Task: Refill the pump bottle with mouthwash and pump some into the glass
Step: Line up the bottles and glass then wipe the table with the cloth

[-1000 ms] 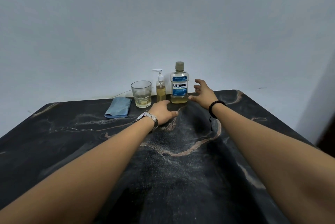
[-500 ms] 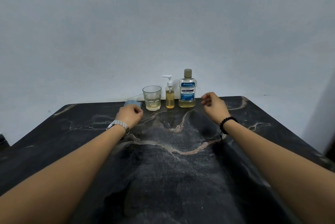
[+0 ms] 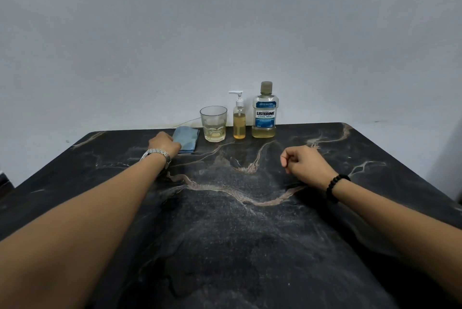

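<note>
The pump bottle (image 3: 239, 118) stands upright at the tabletop's (image 3: 250, 233) far edge, nozzle pointing left, between glass (image 3: 213, 123) and mouthwash (image 3: 264, 111). Left hand (image 3: 163, 144) is curled, touching the cloth (image 3: 187, 139) (grip unclear); right hand (image 3: 303, 166) is fisted, empty, with bare tabletop around.

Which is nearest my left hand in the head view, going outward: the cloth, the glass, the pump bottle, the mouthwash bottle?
From the left hand:
1. Cloth, right at the knuckles.
2. Glass, to the cloth's right.
3. Pump bottle, right of the glass.
4. Mouthwash bottle, farthest right, by the wall.
</note>
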